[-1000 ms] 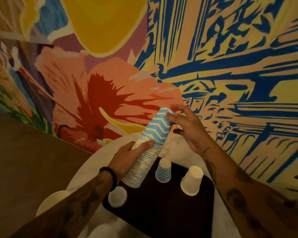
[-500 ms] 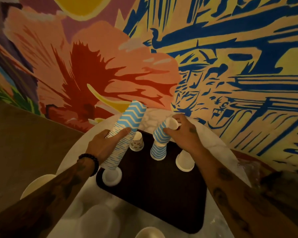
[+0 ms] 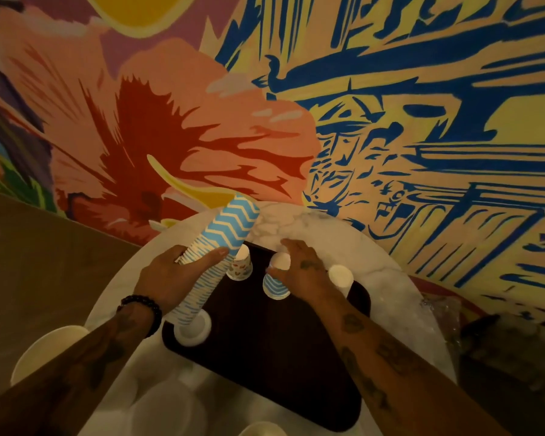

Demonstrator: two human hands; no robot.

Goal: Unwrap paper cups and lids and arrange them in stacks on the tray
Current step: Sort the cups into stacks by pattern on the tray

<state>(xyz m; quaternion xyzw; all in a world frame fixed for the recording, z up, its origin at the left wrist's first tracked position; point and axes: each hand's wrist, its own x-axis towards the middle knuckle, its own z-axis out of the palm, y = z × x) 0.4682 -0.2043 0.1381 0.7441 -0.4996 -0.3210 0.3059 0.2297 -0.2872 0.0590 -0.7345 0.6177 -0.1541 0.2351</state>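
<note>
A tall stack of blue zigzag cups is gripped about its middle by the left hand, with the thumb laid across the front and the fingers wrapped behind. The stack is tilted toward 1 o'clock, and its lower end meets a white round piece at the 9 o'clock corner of the dark tray; whether that piece is a cup or a lid cannot be told. A short stack of inverted zigzag cups stands on the tray near 12 o'clock and is held at its top by the right hand, the thumb set against the near side and the fingers curved over the far side. At its 10 o'clock, between the two stacks, a small patterned cup stands inverted; at its 3 o'clock an inverted white cup is seen beside the right hand. The tray is carried by a round marble table set against a painted mural wall. Crumpled clear wrap lies at the table's 3 o'clock edge.
</note>
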